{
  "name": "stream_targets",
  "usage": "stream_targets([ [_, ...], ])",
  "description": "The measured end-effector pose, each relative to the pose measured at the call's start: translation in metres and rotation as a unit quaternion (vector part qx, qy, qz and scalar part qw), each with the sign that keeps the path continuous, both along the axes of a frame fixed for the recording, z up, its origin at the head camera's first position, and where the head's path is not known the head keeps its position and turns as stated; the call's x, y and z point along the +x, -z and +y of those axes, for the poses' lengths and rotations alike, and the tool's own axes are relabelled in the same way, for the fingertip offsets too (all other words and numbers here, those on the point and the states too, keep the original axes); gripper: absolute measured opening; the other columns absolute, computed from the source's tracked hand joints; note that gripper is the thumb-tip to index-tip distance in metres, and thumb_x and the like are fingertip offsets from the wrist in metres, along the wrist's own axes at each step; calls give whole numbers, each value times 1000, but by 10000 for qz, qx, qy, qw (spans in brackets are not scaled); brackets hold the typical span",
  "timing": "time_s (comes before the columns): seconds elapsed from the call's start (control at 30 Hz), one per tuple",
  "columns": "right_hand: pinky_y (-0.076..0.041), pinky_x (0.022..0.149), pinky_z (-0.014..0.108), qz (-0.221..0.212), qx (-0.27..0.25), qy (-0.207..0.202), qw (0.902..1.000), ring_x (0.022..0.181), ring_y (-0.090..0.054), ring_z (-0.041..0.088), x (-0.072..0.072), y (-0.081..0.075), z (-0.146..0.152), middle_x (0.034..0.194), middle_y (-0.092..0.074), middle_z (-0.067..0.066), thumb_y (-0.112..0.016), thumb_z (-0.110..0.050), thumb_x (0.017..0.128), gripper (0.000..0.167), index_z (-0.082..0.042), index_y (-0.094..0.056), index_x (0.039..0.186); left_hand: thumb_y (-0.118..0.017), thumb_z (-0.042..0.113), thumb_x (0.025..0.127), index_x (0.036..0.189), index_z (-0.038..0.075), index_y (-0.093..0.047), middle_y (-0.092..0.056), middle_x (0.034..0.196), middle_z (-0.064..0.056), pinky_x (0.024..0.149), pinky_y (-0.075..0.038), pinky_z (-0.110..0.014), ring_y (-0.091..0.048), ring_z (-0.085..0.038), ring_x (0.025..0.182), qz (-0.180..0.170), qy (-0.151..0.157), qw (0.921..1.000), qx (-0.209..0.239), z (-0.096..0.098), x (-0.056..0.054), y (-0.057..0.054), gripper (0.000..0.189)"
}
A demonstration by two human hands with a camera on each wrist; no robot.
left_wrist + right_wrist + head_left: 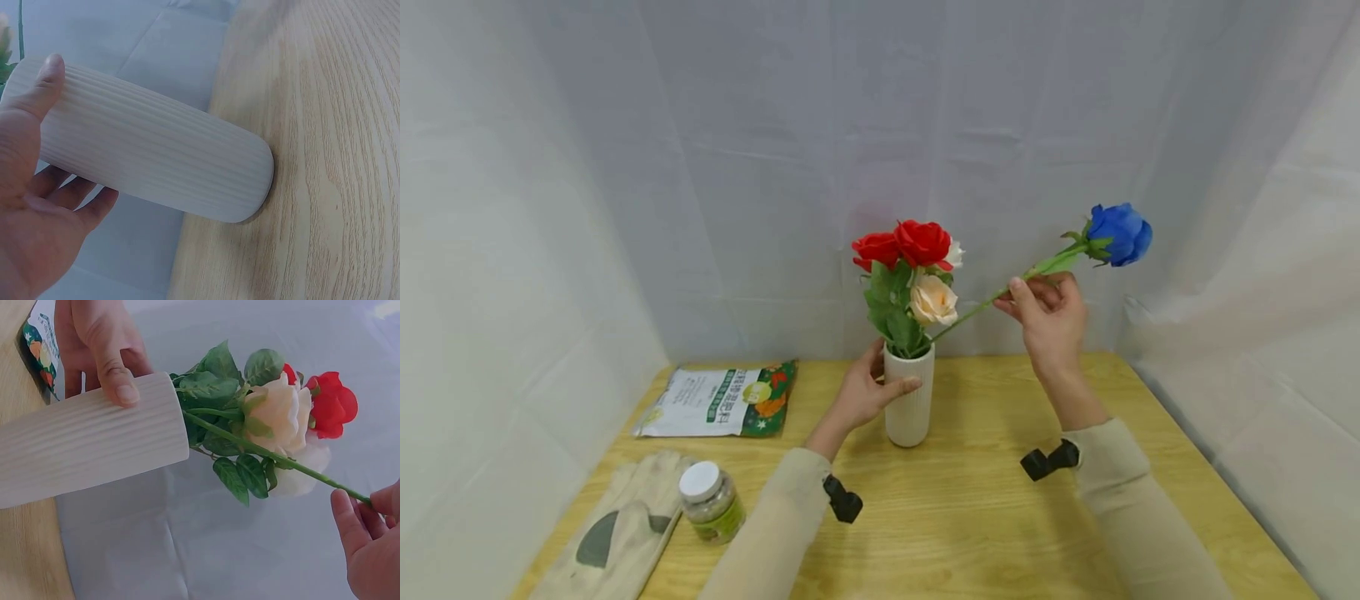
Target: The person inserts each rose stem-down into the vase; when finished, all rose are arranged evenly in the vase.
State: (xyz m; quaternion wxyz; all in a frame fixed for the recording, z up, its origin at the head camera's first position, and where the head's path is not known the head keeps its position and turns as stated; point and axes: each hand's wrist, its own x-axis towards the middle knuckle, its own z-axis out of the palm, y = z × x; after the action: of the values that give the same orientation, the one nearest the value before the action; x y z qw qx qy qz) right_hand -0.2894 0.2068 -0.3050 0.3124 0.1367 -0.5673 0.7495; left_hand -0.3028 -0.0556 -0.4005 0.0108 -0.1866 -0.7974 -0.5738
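A white ribbed vase (pixel 909 408) stands upright on the wooden table. My left hand (pixel 867 390) grips it near the rim, thumb across the front and fingers behind, as the left wrist view of the vase (pixel 156 147) also shows. Red roses (pixel 923 243), a peach rose (pixel 933 300) and a white bloom (pixel 955 254) fill the vase among green leaves. My right hand (pixel 1054 321) pinches the stem of a blue rose (pixel 1120 235), which slants up to the right. In the right wrist view that green stem (pixel 300 467) has its lower end at the vase mouth.
At the left of the table (pixel 970 533) lies a white and green printed bag (pixel 700 404). Nearer me are a jar with a white lid (pixel 711 504) and a pair of cloth gloves (pixel 625 525). Pale sheeting (pixel 760 167) hangs behind and on both sides.
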Motion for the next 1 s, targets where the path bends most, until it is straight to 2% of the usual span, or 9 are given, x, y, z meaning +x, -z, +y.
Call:
stream_targets([
  [0.27, -66, 74, 32, 221, 487, 88, 9985, 76, -75, 13, -1, -1, -7, 90, -72, 9, -71, 3, 98, 15, 0, -61, 110, -83, 32, 94, 165, 18, -35, -53, 158, -17, 111, -52, -56, -55, -38, 143, 0, -28, 10000, -61, 0, -3, 0, 87],
  [0.47, -66, 75, 32, -275, 1122, -226, 9931, 75, -76, 11, -2, 10, -21, 88, -76, 1, -72, 0, 98, 16, 3, -59, 108, -84, 30, 93, 164, 20, -37, -55, 156, -16, 110, -53, -56, -57, -37, 141, 28, -35, 10000, -4, -1, -4, 2, 86],
  [0.6, -65, 77, 28, -671, 1826, -238, 9806, 76, -77, 9, -5, 21, -32, 96, -79, 18, -72, -5, 99, 18, 5, -62, 111, -84, 29, 94, 165, 20, -36, -55, 157, -17, 110, -53, -56, -57, -37, 141, 40, -24, 10000, 15, -1, -4, 3, 86],
  [0.67, -64, 77, 25, -822, 2191, -197, 9720, 81, -78, 14, -6, 27, -37, 102, -78, 26, -73, -8, 100, 21, 3, -65, 115, -84, 29, 94, 165, 20, -36, -55, 156, -16, 110, -53, -55, -57, -36, 141, 32, -25, 10000, 22, -1, -5, 3, 86],
  [0.73, -63, 78, 22, -900, 2381, -205, 9669, 84, -77, 14, -7, 32, -42, 106, -77, 29, -73, -10, 100, 22, 2, -66, 118, -84, 29, 94, 165, 21, -36, -55, 156, -15, 110, -53, -55, -57, -36, 141, 18, -42, 10000, 0, -1, -5, 3, 86],
  [0.9, -59, 75, 19, -965, 2437, -236, 9648, 88, -76, 17, -8, 38, -49, 108, -77, 28, -73, -13, 101, 23, 2, -67, 116, -84, 29, 93, 164, 22, -37, -58, 154, -14, 109, -55, -54, -59, -35, 139, 34, -48, 10000, -8, 0, -5, 3, 85],
  [1.0, -58, 73, 19, -995, 2485, -210, 9633, 90, -75, 25, -8, 41, -51, 107, -77, 26, -73, -16, 101, 22, 2, -70, 115, -83, 28, 94, 164, 21, -38, -58, 153, -15, 108, -55, -54, -60, -36, 137, 87, -42, 10000, 17, 1, -4, 3, 84],
])
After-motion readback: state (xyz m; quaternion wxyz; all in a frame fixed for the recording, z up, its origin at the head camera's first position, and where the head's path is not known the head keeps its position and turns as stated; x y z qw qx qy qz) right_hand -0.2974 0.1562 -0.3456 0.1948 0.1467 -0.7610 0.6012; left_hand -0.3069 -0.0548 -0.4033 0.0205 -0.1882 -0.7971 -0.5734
